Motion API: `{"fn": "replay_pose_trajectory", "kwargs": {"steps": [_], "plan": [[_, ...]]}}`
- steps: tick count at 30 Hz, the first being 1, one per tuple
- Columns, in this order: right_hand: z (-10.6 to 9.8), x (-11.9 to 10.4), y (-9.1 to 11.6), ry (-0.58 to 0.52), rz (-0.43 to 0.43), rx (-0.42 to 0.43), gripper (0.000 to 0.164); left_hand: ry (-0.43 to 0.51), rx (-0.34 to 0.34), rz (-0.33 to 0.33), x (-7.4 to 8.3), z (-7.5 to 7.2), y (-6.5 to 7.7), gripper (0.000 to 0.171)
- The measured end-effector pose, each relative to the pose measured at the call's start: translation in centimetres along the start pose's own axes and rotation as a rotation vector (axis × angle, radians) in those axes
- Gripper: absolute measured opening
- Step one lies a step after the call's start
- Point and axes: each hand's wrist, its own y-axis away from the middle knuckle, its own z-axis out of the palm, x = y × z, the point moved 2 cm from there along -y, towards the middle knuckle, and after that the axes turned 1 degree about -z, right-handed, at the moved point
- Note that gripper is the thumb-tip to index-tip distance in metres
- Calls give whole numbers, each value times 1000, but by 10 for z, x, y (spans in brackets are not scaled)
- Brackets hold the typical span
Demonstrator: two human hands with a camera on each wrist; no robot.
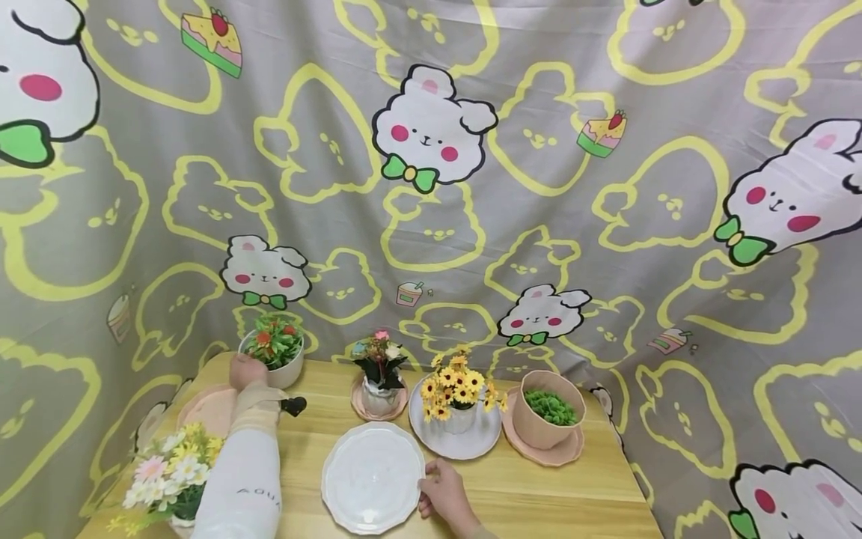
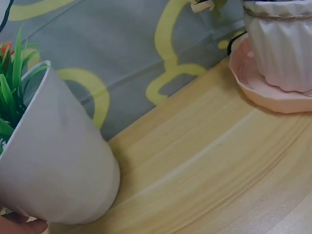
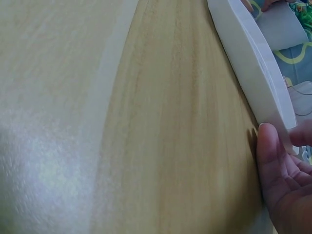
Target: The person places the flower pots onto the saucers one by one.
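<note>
Plate [image 1: 373, 479], white, glossy and many-sided at the rim, sits toward the front of the table [image 1: 552, 498], its edge pinched by the right hand [image 1: 444, 492]. At the back left, the left hand [image 1: 248, 370] grips a smooth white pot [image 1: 290, 372] with green leaves [image 1: 290, 346] and red flowers [image 1: 263, 343].

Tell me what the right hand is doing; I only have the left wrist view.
Observer: The right hand pinches the rim of a white plate.
Operator: Name what stands just right of the pink saucer in my picture.
Observer: In the head view, it's a pot of yellow flowers.
Operator: Now report what's left of the left sleeve, at the near end.
Observer: A bunch of white, pink and yellow blooms.
</note>
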Motion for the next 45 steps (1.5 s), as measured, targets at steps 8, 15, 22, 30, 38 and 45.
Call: {"fn": "replay_pose_trajectory", "kwargs": {"steps": [8, 15, 22, 30, 38, 45], "plan": [[2, 1, -1, -10, -2, -5, 25, -166, -84, 107, 9, -6, 5, 39], [0, 2, -2, 15, -5, 3, 24, -264, -186, 126, 25, -3, 9, 46], [1, 3, -1, 17, -21, 5, 21, -215, -278, 151, 46, -8, 23, 48], [1, 4, -2, 19, -23, -4, 22, -194, -307, 281, 67, -14, 52, 44], [-2, 1, -3, 24, -22, -5, 23, -213, -350, 410, 80, -11, 75, 39], [0, 3, -4, 26, -19, -5, 23, -144, -400, 411, 81, -9, 97, 32]]}}
